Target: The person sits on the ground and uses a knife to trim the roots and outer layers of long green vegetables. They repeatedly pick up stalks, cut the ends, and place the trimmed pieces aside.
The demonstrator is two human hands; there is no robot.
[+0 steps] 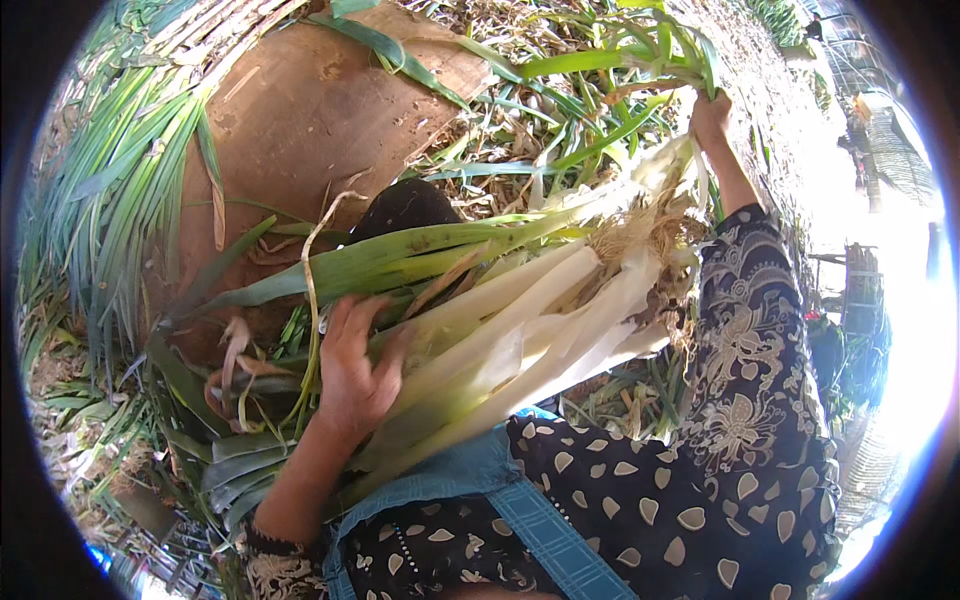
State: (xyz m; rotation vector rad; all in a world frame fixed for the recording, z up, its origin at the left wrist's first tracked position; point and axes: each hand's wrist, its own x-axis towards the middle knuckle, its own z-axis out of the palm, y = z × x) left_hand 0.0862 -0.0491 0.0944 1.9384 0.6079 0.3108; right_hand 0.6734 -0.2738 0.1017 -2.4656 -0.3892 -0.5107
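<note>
A bundle of leek-like green onions point(480, 322) lies slantwise across the lap. Its white stalks point to the upper right, with tangled pale roots point(660, 232) at that end. My left hand point(360, 367) is slightly blurred over the left part of the bundle, thumb apart from the fingers; nothing shows gripped in it. At the upper right, my outstretched right hand point(711, 120) is closed around green onion leaves point(645, 60), which bend away to the left. A long green leaf point(405, 251) runs along the upper side of the bundle.
A brown board point(330, 112) lies beyond the knee point(405, 204). More green onions point(135, 165) are heaped at the left. Peeled leaves and dry husks point(495, 187) litter the ground. A blue apron point(450, 465) covers part of the lap. Glare washes out the right side.
</note>
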